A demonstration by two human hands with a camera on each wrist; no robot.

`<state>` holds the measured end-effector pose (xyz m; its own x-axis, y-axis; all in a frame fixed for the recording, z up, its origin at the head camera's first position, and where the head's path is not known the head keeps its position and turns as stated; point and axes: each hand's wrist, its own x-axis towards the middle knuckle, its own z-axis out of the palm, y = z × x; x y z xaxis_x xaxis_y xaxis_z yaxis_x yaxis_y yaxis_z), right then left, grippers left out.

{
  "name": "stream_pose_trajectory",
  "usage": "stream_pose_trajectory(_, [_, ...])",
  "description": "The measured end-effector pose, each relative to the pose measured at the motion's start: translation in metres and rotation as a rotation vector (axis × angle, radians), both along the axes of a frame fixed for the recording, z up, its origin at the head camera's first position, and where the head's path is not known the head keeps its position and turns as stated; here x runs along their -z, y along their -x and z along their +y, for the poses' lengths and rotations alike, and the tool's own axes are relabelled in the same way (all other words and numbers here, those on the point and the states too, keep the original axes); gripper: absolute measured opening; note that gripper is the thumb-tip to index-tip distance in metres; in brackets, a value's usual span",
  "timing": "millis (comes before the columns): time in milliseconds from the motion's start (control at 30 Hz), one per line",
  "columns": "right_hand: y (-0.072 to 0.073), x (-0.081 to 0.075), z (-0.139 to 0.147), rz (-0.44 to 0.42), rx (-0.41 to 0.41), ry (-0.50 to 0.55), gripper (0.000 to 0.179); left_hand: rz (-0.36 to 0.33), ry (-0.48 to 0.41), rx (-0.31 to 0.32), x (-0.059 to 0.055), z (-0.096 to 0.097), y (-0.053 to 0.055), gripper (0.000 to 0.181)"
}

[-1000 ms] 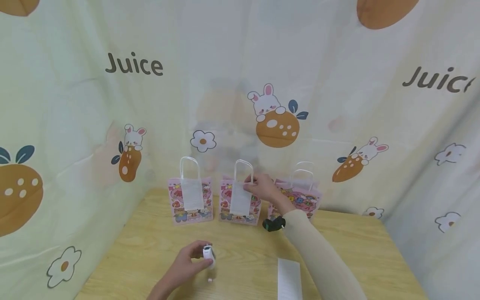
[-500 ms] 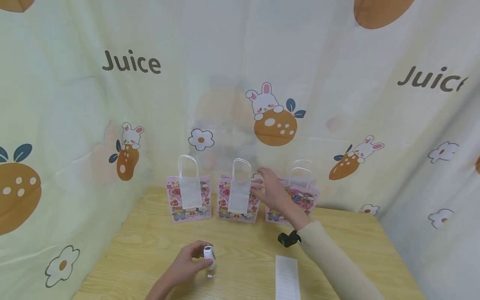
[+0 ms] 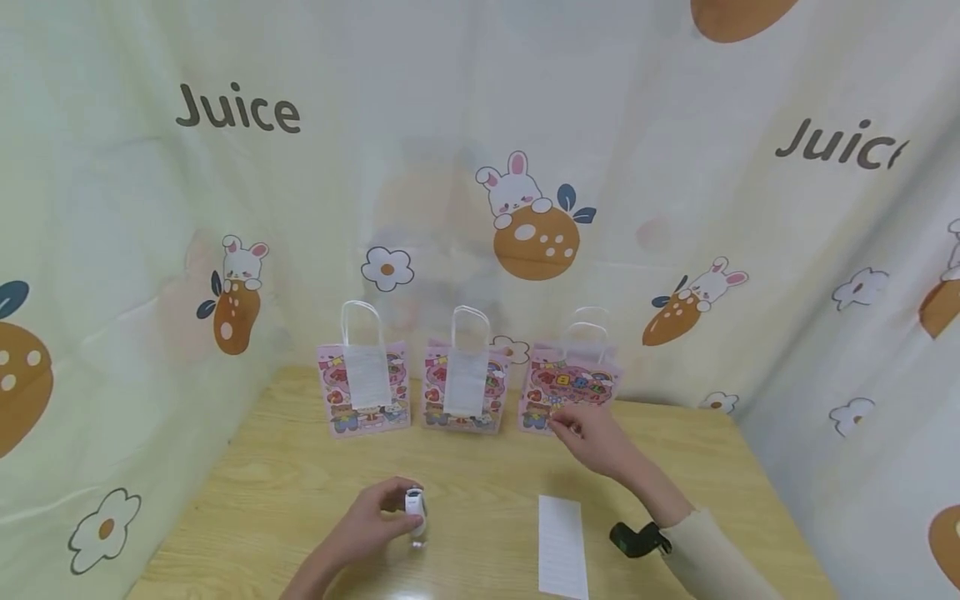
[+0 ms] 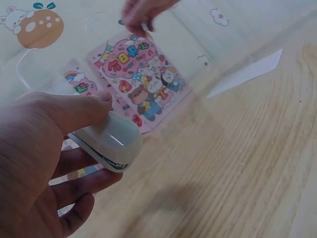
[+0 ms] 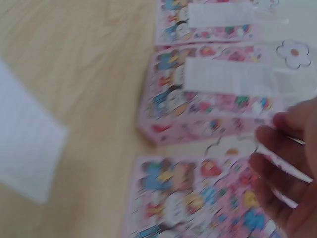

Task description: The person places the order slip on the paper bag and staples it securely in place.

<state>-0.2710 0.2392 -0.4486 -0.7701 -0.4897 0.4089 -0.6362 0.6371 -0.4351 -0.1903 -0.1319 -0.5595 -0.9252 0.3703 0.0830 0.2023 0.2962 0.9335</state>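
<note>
**Rabbit-print curtain [image 3: 435, 150] is backing a wood-grain counter [image 3: 465, 475]**

A small white stapler [image 4: 116, 141], or something very like one, is sitting in the left hand [image 3: 371, 523], over the counter's near part; the thumb is lying along one side, fingers gripping the other. It is probably light, stiff and slightly slick, so its rounded sides are offering the surest hold, fingertips clear of the mouth.

From it, around three o'clock, a loose paper sheet [image 3: 562, 546] is lying flat, looking thin and easily creased; pinching a long edge seems best. Toward two o'clock, the right hand [image 3: 600, 442] is hanging before the right bag [image 3: 570, 379], fingers loosely bent, holding nothing visible; whether it is touching, I cannot tell.

That bag is standing upright, its printed front showing no slip, while the middle bag [image 3: 435, 387] at one o'clock and the left bag [image 3: 367, 419] at eleven are each wearing a white slip [image 3: 465, 383]. All three are looking light and crushable; their loop handles [image 3: 453, 329] are promising the gentlest grip.
</note>
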Motion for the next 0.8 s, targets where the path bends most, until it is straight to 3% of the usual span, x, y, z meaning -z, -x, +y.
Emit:
stream_pose_trajectory(200, [-0.019, 0.039, 0.036, -0.168, 0.064, -0.044, 0.006, 0.009, -0.002, 0.050, 0.001, 0.007, 0.004, 0.042])
stream_pose_trajectory(367, [-0.033, 0.072, 0.055, -0.244, 0.127, 0.006, 0.006, 0.004, -0.018, 0.105, 0.006, 0.009, 0.004, 0.046])
stream_pose_trajectory(533, [-0.043, 0.098, 0.064, -0.325, 0.158, 0.065, 0.020, 0.017, -0.017, 0.125, 0.008, 0.012, 0.002, 0.046])
stream_pose_trajectory(633, [-0.045, 0.113, 0.066, -0.366, 0.186, 0.040, 0.032, 0.022, -0.012, 0.124, 0.008, 0.015, 0.001, 0.046])
stream_pose_trajectory(800, [-0.047, 0.130, 0.063, -0.358, 0.215, -0.026, 0.045, 0.004, -0.015, 0.121, 0.009, 0.021, -0.002, 0.046])
